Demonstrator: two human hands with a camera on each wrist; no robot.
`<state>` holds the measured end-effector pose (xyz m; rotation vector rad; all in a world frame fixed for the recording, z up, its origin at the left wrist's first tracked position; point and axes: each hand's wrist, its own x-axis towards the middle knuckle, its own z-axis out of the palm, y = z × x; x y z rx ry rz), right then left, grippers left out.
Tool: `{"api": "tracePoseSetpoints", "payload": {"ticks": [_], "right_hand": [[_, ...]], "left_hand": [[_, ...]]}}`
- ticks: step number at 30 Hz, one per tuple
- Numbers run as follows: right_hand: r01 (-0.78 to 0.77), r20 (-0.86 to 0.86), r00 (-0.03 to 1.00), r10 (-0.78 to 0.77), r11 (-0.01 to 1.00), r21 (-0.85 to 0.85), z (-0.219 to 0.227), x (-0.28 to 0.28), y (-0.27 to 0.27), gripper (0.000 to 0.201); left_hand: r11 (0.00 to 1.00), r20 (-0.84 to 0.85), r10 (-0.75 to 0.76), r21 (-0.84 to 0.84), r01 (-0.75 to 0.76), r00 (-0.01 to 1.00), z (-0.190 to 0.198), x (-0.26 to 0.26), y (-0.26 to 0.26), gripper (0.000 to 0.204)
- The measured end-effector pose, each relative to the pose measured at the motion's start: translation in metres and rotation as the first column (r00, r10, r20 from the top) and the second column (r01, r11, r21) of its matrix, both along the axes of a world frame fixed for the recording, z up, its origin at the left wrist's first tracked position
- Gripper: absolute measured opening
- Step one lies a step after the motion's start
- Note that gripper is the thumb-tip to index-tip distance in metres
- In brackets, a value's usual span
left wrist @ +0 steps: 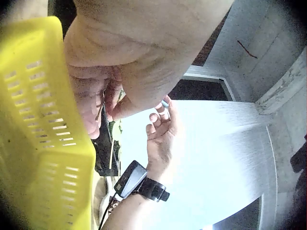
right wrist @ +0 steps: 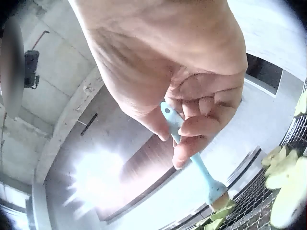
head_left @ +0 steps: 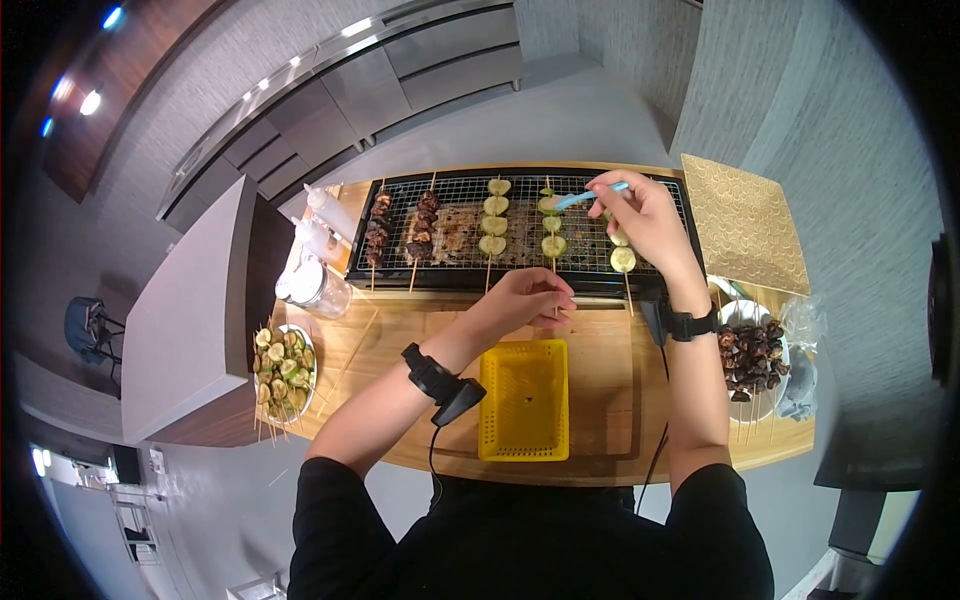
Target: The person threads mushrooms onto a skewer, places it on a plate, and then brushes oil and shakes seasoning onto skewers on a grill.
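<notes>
A light blue basting brush [head_left: 592, 196] is pinched between the thumb and fingers of my right hand [head_left: 645, 222], over the right part of the grill. In the right wrist view its bristles [right wrist: 220, 202] meet a green vegetable slice. Those slices, like zucchini [head_left: 553, 246], are threaded on a wooden skewer lying on the grill mesh. At the grill's front edge, my left hand [head_left: 528, 300] pinches the bare lower end of that skewer [left wrist: 100, 110]. Another zucchini skewer [head_left: 622, 260] lies partly hidden under my right hand.
The grill [head_left: 460, 215] also bears a third zucchini skewer [head_left: 494, 226] and two browned skewers [head_left: 421, 228]. A yellow basket [head_left: 485, 400] stands below my left hand. Plates of skewers [head_left: 285, 372] sit at both table ends. Squeeze bottles [head_left: 330, 212] and a jar [head_left: 325, 292] stand left.
</notes>
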<state>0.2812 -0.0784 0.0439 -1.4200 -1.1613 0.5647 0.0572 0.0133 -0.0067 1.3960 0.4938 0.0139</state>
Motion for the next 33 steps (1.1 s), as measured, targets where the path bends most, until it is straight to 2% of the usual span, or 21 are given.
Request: {"api": "tracePoseSetpoints", "payload": {"ticks": [3, 6, 9, 12, 19, 22, 25, 28, 30, 33], "right_hand": [[0.054, -0.043, 0.998, -0.053, 0.998, 0.026, -0.002, -0.002, 0.002, 0.018], [0.030, 0.082, 0.996, -0.026, 0.999, -0.042, -0.010, 0.002, 0.006, 0.019], [0.065, -0.022, 0.998, -0.064, 0.996, 0.052, -0.009, -0.002, 0.008, 0.019], [0.035, -0.018, 0.999, -0.034, 0.998, 0.058, -0.015, -0.003, 0.010, 0.018], [-0.001, 0.106, 0.994, 0.000, 1.000, 0.009, -0.007, -0.005, 0.003, 0.017], [-0.024, 0.110, 0.994, 0.024, 1.000, -0.002, -0.005, -0.005, -0.002, 0.017], [-0.036, 0.089, 0.995, 0.037, 0.999, -0.007, -0.001, -0.008, -0.007, 0.017], [-0.080, 0.080, 0.993, 0.082, 0.996, -0.038, -0.001, -0.010, -0.015, 0.016], [-0.060, 0.063, 0.996, 0.061, 0.998, -0.030, 0.007, -0.012, -0.026, 0.016], [-0.106, 0.068, 0.991, 0.115, 0.987, -0.124, 0.011, -0.015, -0.040, 0.017]], "left_hand": [[1.000, 0.006, -0.003, 0.003, 0.003, 1.000, -0.002, 0.000, 0.000, 0.022], [1.000, 0.019, -0.020, 0.006, 0.020, 1.000, -0.007, 0.000, 0.002, 0.021], [0.999, 0.008, -0.038, 0.013, 0.038, 0.999, -0.005, 0.000, 0.001, 0.020], [0.998, -0.038, -0.058, 0.035, 0.060, 0.998, 0.000, -0.002, -0.001, 0.020], [0.990, 0.006, -0.141, -0.001, 0.141, 0.990, -0.012, -0.008, 0.001, 0.022], [0.967, -0.071, -0.219, 0.119, 0.227, 0.973, -0.005, -0.010, -0.001, 0.025], [0.867, -0.041, -0.330, 0.381, 0.320, 0.943, -0.008, -0.011, -0.002, 0.028], [0.794, -0.109, -0.367, 0.481, 0.372, 0.924, 0.003, -0.015, -0.009, 0.031], [0.816, -0.093, -0.368, 0.445, 0.369, 0.925, 0.002, -0.016, -0.013, 0.031], [0.820, -0.047, -0.385, 0.441, 0.365, 0.922, 0.003, -0.013, -0.018, 0.032]]}}
